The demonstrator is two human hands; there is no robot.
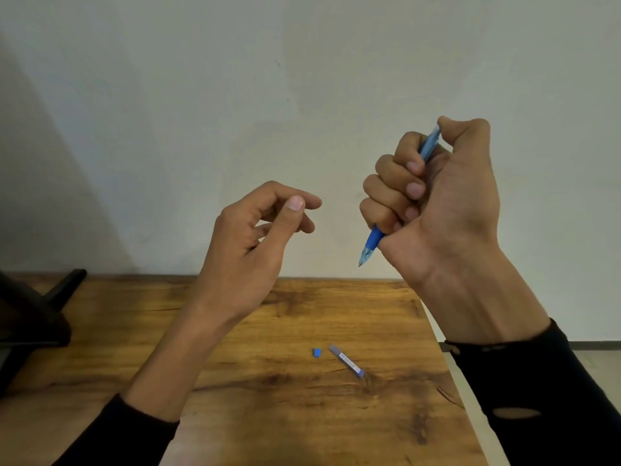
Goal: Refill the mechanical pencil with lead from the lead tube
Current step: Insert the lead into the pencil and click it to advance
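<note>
Up high, right hand fists the blue mechanical pencil (tip down); left hand loosely curled, holding nothing visible; lead tube w/ small blue cap beside it on wooden table.

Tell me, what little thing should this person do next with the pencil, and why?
Probably bring the left hand to the top of the mechanical pencil. The right hand grips it in a fist, tip down, thumb over the top end. The left thumb and forefinger are pinched as if on a lead, though none shows. The lead tube and a small blue cap lie on the table.
</note>
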